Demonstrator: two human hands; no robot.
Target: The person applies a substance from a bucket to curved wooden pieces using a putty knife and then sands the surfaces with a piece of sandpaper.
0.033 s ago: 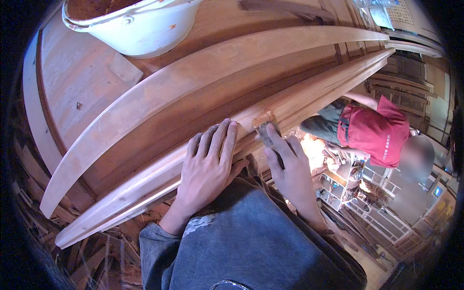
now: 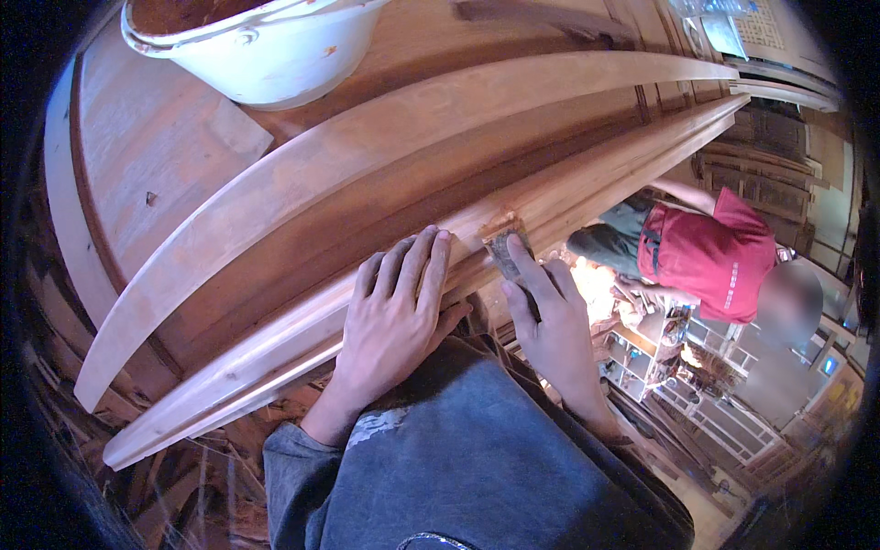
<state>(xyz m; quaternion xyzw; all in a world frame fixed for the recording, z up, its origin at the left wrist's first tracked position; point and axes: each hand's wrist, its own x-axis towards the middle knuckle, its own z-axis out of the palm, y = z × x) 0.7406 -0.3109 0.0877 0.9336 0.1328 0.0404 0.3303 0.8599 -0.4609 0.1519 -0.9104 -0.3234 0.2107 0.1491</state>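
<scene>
A long, pale wooden moulding (image 2: 266, 335) with stepped edges runs from the lower left to the upper right in front of me. My left hand (image 2: 394, 298) lies on it with the fingers stretched over its top and the thumb apart at the near side. To the right, my right hand (image 2: 555, 325) grips a small, worn, flat brown-grey piece (image 2: 502, 249) with an orange-brown far edge. Index finger and thumb press on that piece, which rests against the moulding's near, profiled side. Its exact kind I cannot make out.
Beyond the moulding, a curved wooden board (image 2: 302, 170) lies on the brown work table (image 2: 137, 119). A stained white bucket (image 2: 284, 60) stands at the far left, beside a small flat wood piece (image 2: 240, 133). At right, a person in a red shirt (image 2: 701, 252) bends near shelves (image 2: 642, 344).
Both of my hands hold the same places on the moulding. Only the person in red has shifted very slightly.
</scene>
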